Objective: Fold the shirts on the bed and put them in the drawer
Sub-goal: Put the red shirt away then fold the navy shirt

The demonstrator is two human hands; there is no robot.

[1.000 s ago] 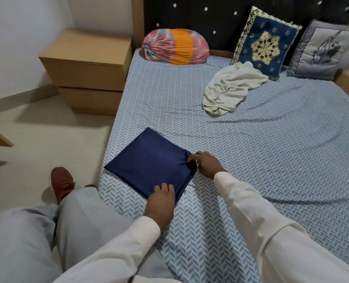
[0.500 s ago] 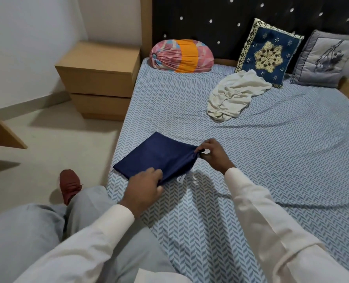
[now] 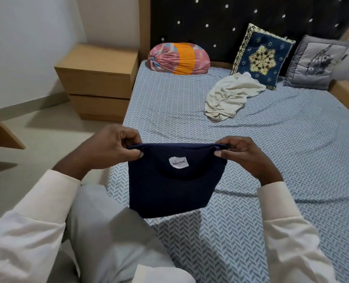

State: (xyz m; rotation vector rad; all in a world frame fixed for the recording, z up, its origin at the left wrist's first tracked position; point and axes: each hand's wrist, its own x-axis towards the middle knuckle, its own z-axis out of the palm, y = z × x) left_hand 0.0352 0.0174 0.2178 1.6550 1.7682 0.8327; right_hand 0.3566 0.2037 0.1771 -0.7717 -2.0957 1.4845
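Folded navy-blue cloth shirt (image 3: 169, 186) held up in air above near edge of bed with blue-white herringbone sheet (image 3: 271, 160), hanging down, white neck label (image 3: 178, 161) facing camera. Left hand (image 3: 108, 148) pinches top left corner, right hand (image 3: 245, 158) pinches top right corner; both grips clenched on shirt's upper fold. Crumpled cream shirt (image 3: 228, 97) lies farther up bed, just before dark-blue embroidered cushion (image 3: 261, 58). Light wooden bedside cabinet with two drawers (image 3: 96, 78) stands left of bed, drawers closed.
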